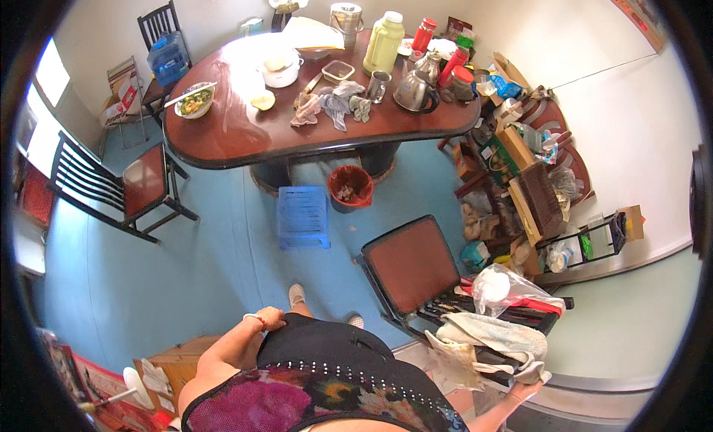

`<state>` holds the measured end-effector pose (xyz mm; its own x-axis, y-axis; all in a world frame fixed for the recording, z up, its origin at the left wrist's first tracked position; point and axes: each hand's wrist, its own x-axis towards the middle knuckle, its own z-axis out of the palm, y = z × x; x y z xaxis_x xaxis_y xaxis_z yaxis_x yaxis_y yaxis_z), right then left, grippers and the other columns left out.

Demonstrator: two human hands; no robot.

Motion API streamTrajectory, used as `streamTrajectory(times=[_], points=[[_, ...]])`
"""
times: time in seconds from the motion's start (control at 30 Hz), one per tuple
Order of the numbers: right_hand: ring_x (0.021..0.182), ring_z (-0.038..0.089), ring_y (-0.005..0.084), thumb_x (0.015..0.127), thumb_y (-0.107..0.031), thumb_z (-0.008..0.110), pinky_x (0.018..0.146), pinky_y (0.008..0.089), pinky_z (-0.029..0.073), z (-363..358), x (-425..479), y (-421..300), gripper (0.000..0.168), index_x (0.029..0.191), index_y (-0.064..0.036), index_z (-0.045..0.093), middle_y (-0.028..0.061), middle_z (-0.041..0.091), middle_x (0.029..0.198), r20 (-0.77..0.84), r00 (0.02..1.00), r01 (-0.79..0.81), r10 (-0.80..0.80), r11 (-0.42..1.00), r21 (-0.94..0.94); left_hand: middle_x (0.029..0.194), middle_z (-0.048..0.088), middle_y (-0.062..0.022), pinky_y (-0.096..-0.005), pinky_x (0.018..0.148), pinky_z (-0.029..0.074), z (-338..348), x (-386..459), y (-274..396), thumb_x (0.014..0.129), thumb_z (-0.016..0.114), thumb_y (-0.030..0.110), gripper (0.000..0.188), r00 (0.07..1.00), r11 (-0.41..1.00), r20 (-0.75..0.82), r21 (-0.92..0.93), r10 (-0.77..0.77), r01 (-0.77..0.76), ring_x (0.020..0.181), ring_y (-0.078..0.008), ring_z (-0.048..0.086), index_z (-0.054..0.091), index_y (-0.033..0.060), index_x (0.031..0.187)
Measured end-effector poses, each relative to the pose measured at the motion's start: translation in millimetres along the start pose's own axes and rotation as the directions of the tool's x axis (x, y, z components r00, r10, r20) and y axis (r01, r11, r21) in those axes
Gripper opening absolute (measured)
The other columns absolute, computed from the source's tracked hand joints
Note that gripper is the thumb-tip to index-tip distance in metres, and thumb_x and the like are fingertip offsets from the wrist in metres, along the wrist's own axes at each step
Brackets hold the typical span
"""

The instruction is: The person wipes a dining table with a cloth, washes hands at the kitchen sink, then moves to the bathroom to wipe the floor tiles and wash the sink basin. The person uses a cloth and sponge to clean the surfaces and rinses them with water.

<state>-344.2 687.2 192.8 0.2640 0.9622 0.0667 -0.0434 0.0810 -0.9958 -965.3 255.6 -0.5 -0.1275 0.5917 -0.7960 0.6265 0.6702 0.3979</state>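
Low in the view, my left hand [271, 319], with a beaded bracelet at the wrist, is curled on the edge of my black garment [323, 340]. My right hand [523, 393] is at the lower right, its fingers on the end of a greyish-white cloth [535, 372]. That cloth hangs by the back of a dark wooden chair [415, 265], together with a pale towel [493, 334] and a yellowed cloth [457, 357]. A clear plastic bag [512, 292] with something white inside also hangs there. Part of the right hand's grip is hidden.
Ahead is an oval table [234, 136] with rags [337, 103], a kettle [412, 92], a thermos [384, 42] and a bowl of food [195, 102]. Below stand a blue plastic stool [303, 217] and a lined bin [350, 189]. Another chair [145, 181] is left; boxes [509, 153] crowd the right wall.
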Motion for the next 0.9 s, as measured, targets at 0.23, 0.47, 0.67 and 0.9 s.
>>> streamTrajectory(times=[0.23, 0.47, 0.67, 0.9], points=[[0.109, 0.052, 0.0274, 0.083, -0.040, 0.056, 0.094, 0.0431, 0.040, 26.6, -66.3, -45.9, 0.050, 0.117, -0.005, 0.052, 0.0104, 0.056, 0.116, 0.262, 0.851, -0.482, 0.456, 0.875, 0.042, 0.098, 0.062, -0.0192, -0.0428, 0.082, 0.047, -71.5, -5.2, -91.3, 0.079, 0.060, 0.035, 0.037, 0.976, 0.993, -0.186, -0.032, -0.117, 0.113, 0.095, -0.0351, 0.058, 0.061, 0.0054, 0.101], [0.104, 0.052, 0.0310, 0.083, -0.029, 0.057, 0.091, 0.0416, 0.040, 126.1, -59.7, -57.8, 0.043, 0.115, 0.000, 0.053, 0.0151, 0.057, 0.112, -0.050, 0.864, -0.412, 0.502, 0.645, -0.644, 0.101, 0.061, -0.0188, -0.0421, 0.082, 0.047, -125.8, -10.1, -130.5, 0.078, 0.062, 0.030, 0.033, 0.946, 0.989, -0.296, -0.092, -0.135, 0.113, 0.097, -0.0341, 0.057, 0.061, 0.0048, 0.099], [0.101, 0.053, 0.0340, 0.083, -0.019, 0.057, 0.089, 0.0404, 0.040, 319.9, -8.0, -136.0, 0.038, 0.113, 0.004, 0.053, 0.0192, 0.057, 0.108, 0.322, 0.876, 0.294, -0.358, -0.132, -0.947, 0.099, 0.062, -0.0186, -0.0428, 0.082, 0.047, -129.9, 0.8, -124.0, 0.080, 0.060, 0.034, 0.035, 0.981, 0.998, -0.183, -0.037, -0.065, 0.059, 0.096, -0.0347, 0.058, 0.061, 0.0057, 0.100], [0.104, 0.052, 0.0361, 0.076, -0.019, 0.061, 0.090, 0.0398, 0.042, 742.5, -86.2, -18.3, 0.041, 0.113, -0.002, 0.055, 0.0205, 0.056, 0.109, 0.963, 0.173, 0.923, -0.208, 0.376, -0.084, 0.095, 0.063, -0.0184, -0.0396, 0.079, 0.048, -106.2, -19.6, -127.2, 0.079, 0.060, 0.030, 0.032, 0.868, 0.863, -0.405, -0.503, -0.289, 0.052, 0.091, -0.0322, 0.061, 0.062, 0.0018, 0.096]])
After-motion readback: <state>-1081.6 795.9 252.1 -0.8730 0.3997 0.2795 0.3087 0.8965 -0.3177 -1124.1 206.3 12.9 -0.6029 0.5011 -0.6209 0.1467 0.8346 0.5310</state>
